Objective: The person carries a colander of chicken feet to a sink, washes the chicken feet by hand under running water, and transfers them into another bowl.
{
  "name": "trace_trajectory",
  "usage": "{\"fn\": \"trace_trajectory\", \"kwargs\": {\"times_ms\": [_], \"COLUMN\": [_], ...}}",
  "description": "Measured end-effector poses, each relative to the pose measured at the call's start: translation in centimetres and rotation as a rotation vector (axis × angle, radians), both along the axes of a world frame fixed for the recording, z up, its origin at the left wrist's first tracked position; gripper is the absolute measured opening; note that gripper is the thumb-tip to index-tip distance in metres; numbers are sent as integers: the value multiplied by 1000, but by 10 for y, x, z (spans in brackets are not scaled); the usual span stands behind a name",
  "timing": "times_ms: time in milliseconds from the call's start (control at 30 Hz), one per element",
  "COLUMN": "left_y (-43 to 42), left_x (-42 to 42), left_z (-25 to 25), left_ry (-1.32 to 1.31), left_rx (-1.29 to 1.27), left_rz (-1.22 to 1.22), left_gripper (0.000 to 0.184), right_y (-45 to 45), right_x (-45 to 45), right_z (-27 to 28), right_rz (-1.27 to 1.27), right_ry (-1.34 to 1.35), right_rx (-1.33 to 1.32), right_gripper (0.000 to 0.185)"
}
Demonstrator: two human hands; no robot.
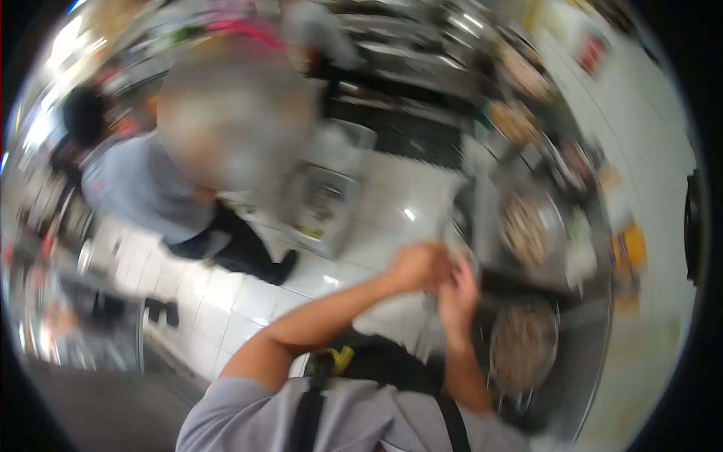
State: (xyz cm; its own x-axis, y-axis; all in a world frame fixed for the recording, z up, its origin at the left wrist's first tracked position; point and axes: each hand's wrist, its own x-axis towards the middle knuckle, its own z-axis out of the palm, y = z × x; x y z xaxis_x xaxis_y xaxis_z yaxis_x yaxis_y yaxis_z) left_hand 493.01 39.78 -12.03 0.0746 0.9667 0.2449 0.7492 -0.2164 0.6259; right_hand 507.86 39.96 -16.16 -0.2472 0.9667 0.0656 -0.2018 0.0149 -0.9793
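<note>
My two hands meet in front of my body, beside the edge of the counter. My left hand (420,267) is closed, and whatever is in its fingers is too small or hidden to make out. Touching or almost touching it is my right hand (458,295), its fingers pointing up and smeared by motion. Nearest to them on the counter are a clear tub (559,239) with long pale pieces of food (523,230) in it and a round strainer or bowl (556,343) holding brownish pieces (523,346).
A co-worker in a grey shirt (143,184) bends forward at the left. Another person (320,38) stands farther back. A grey crate (348,197) sits on the white tiled floor (403,200). A dark mat (418,135) lies by metal shelving. A yellow packet (629,245) is against the right wall.
</note>
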Motion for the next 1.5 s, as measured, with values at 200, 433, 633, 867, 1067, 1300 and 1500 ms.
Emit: {"fn": "trace_trajectory", "kwargs": {"times_ms": [200, 433, 633, 867, 1067, 1300, 1500], "left_y": [8, 40, 76, 130, 165, 236, 252], "left_x": [16, 46, 126, 185, 184, 206, 300], "left_z": [24, 11, 1, -70, -87, -148, -228], "left_ry": [-565, -788, -335, -44, -120, -40, 73], "left_rx": [-95, -224, -423, 112, -168, -440, -169], "left_rz": [-74, -228, -275, -716, -877, -1095, -1209], "left_gripper": [12, 14, 9, 43, 29, 51, 64], "right_y": [3, 0, -7, 1, 85, 119, 40], "right_x": [22, 72, 137, 184, 172, 158, 267], "right_z": [34, 33, 31, 16, 17, -48, -165], "right_rz": [20, -113, -339, -597, -822, -971, -1109], "right_ry": [102, 216, 261, 366, 242, -565, -918], "right_rx": [-75, -132, -133, -266, -186, -169, -658], "right_gripper": [51, 52, 49, 40, 40, 35, 37]}}
